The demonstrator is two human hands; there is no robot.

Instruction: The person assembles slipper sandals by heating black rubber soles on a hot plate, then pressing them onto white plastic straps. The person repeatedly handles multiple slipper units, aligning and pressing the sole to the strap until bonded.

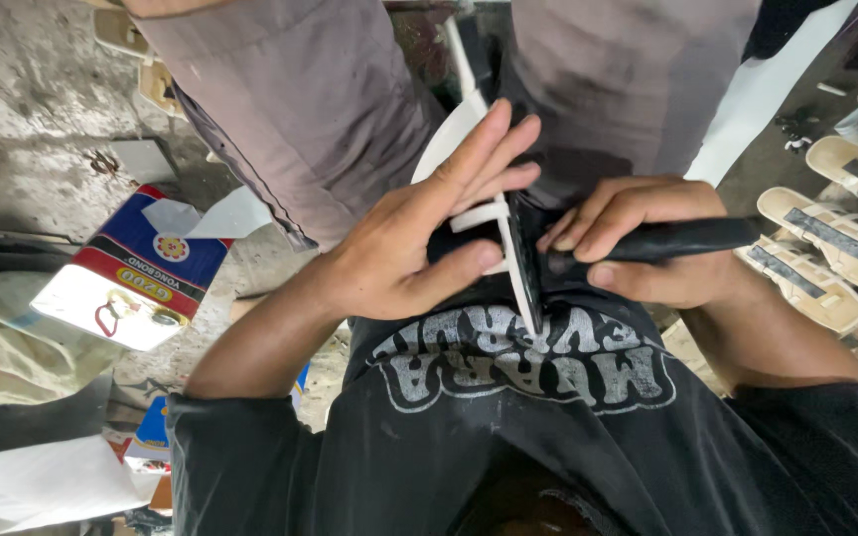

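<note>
Between the hands, left and right: white sandal sole on edge.

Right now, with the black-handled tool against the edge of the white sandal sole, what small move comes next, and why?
Probably draw the black-handled tool in the right hand a little further along the edge of the white sandal sole. The left hand braces the sole on edge with fingers spread flat, and the tool's working end meets its dark rim.

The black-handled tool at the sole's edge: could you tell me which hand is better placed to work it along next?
Probably the right hand: it grips the black-handled tool against the white sole, while the left hand braces that sole.
</note>
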